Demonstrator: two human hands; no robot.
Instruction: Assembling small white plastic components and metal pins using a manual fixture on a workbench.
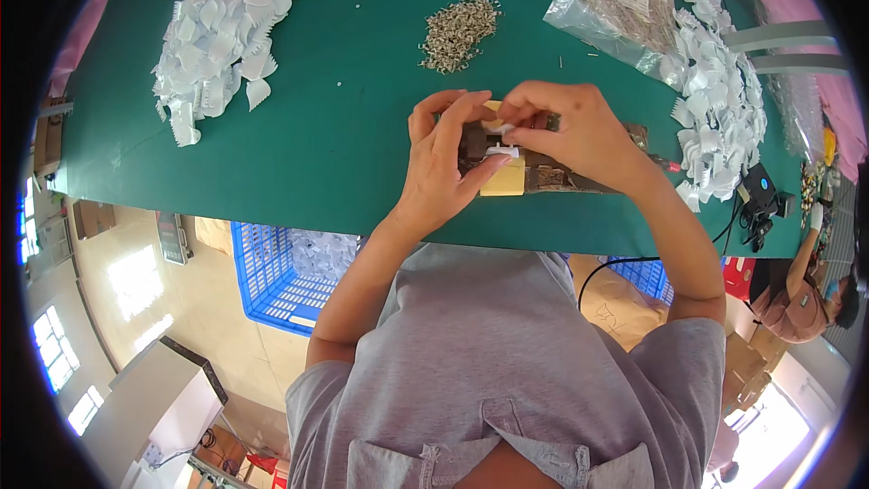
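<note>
Both hands work over a small dark metal fixture [543, 172] with a pale yellow block [505, 178] on the green table [344, 127]. My left hand [441, 163] curls around the fixture's left side, thumb against a small white plastic piece [502, 152]. My right hand [570, 131] reaches from the right and pinches another small white piece [498, 127] between thumb and forefinger just above the fixture. The fixture's middle is hidden by my fingers.
A heap of small metal clips [459, 32] lies just beyond the hands. Piles of white comb-shaped plastic parts lie at far left [231, 23] and along the right [724, 118]. Clear bags [615, 0] sit at the back. A blue crate [272, 276] stands below the table edge. Another person [801, 294] sits at the right.
</note>
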